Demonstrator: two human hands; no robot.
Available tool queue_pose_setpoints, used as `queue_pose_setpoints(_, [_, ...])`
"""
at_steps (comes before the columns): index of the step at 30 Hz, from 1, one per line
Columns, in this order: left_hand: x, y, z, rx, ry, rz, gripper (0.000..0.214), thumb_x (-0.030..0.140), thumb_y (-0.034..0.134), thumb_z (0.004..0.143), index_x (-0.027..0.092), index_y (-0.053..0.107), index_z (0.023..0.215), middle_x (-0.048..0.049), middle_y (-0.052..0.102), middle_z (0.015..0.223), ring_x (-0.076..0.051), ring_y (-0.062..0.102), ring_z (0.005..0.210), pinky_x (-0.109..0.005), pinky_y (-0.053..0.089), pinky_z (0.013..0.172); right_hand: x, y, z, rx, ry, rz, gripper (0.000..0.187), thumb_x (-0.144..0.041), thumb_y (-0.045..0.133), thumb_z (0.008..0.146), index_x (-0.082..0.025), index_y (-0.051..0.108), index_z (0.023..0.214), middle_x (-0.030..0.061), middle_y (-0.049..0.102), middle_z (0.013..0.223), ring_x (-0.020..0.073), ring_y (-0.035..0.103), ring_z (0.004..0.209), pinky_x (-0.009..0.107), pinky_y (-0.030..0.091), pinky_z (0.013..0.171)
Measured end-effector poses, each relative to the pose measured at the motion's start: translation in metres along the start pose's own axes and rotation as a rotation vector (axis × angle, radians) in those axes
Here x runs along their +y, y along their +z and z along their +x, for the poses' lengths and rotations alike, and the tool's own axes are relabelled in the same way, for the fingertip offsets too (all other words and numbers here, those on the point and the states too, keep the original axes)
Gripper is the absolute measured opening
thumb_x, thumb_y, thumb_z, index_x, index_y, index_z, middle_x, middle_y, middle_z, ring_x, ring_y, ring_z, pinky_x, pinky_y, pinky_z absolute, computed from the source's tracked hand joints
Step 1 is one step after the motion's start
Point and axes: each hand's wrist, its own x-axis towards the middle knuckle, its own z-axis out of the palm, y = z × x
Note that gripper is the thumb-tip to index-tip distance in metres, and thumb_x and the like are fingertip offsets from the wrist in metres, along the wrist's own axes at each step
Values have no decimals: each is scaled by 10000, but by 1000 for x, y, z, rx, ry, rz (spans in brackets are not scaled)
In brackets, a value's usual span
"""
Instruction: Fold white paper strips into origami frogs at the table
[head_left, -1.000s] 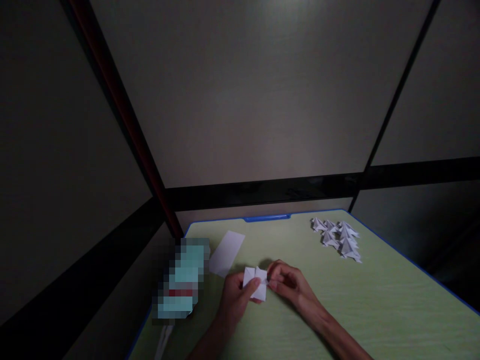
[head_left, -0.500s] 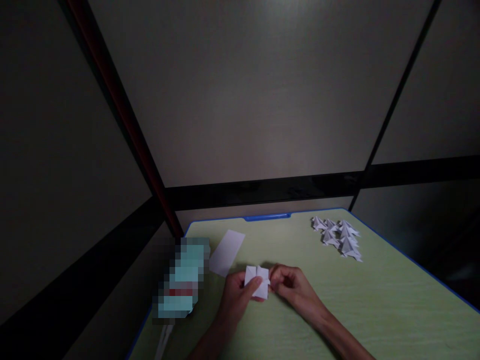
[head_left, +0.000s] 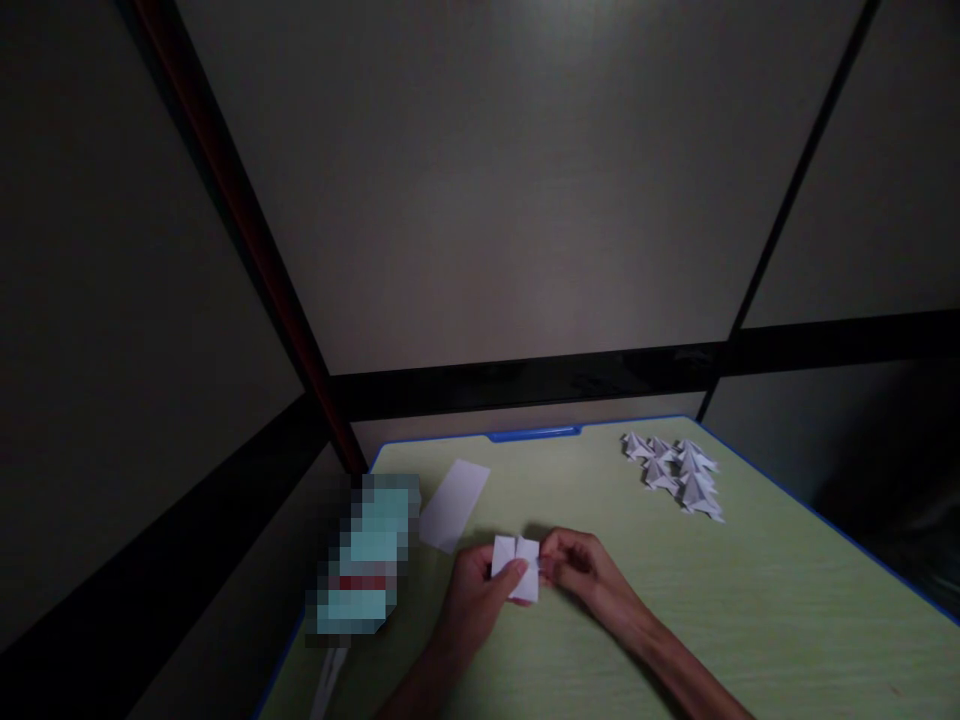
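A small folded white paper [head_left: 527,587], with a crease line down its middle, is held above the tabletop near the front. My left hand [head_left: 480,590] grips it from the left, thumb pressed across its face and the other fingers behind it. At the paper's right edge, the thumb and fingertips of my right hand [head_left: 576,562] are pinched together on a small flap. The fingertips partly hide that flap.
A flat white sheet [head_left: 455,505] lies on the light green table [head_left: 570,490], beyond my left hand. Several folded paper figures [head_left: 660,474] cluster at the back right. A blurred-out teal item [head_left: 367,560] lies at the left edge. A panelled wall [head_left: 525,230] rises behind.
The folded paper has shifted very slightly down and to the right with my left hand. My right fingertips stay at its right edge, and the small flap there shows less.
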Motion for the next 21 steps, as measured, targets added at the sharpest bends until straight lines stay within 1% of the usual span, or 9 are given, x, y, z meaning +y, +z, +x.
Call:
queue_pose_setpoints(5, [0,1,-1,-28,37,49,191,266,584,574,81,628,589,-25,599,495,-122,508,450,-199,373,425,4,4,-2,-26,-17,-110,222,-310,531,653,-164,414,532,-61,394,435,80,356,420,193,263,419])
queue_pose_setpoints(7, [-2,0,-1,-39,45,73,200,270,579,581,77,630,602,-34,608,518,-129,513,465,-203,369,435,6,4,-3,-41,-35,-153,235,-337,499,684,-163,422,546,-55,398,450,84,360,431,197,267,425])
queue_pose_setpoints(11, [-4,-1,-1,-64,54,74,233,302,578,591,76,625,623,-36,610,550,-140,526,498,-209,383,458,9,2,-6,-51,-79,-199,238,-346,463,718,-161,426,574,-45,409,488,93,375,470,205,291,455])
queue_pose_setpoints(15, [-4,1,0,-105,19,24,269,340,584,583,88,622,667,-35,610,566,-151,540,520,-225,421,474,10,0,-7,-48,-88,-219,214,-334,442,737,-164,421,608,-46,395,512,94,367,479,202,293,450])
queue_pose_setpoints(18, [-3,1,0,-93,11,10,282,352,592,569,91,621,671,-43,614,581,-155,544,525,-230,432,469,10,1,-6,-34,-100,-233,213,-333,444,736,-164,426,608,-40,407,527,101,384,501,206,304,467])
queue_pose_setpoints(21, [-3,1,-1,-71,31,10,296,373,596,553,92,620,643,-44,607,550,-155,540,508,-230,429,459,10,2,-5,-13,-96,-219,228,-344,469,718,-163,430,586,-43,414,510,101,386,493,205,298,465])
